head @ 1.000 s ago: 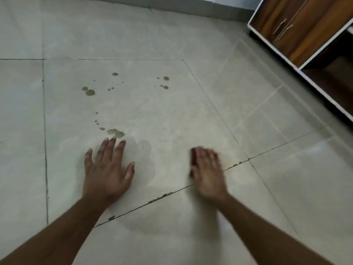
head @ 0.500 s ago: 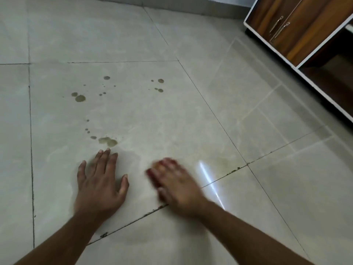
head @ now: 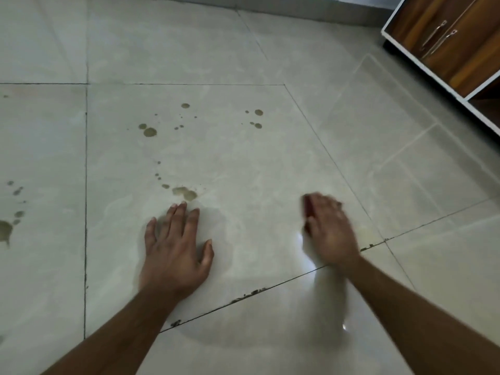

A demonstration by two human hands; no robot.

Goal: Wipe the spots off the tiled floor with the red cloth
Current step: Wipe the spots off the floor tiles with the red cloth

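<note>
Since half a second ago, my right hand has swept the red cloth rightward across the tiled floor, from just beside my left hand to well apart from it; the hand is motion-blurred, its fingers lie flat and close together on the cloth, and only a red edge shows at the fingertips. My left hand stays flat on the tile, fingers straight and slightly spread, fingertips just short of the nearest of the spots. At top right stands a wooden cabinet, doors closed, contents not visible.
</note>
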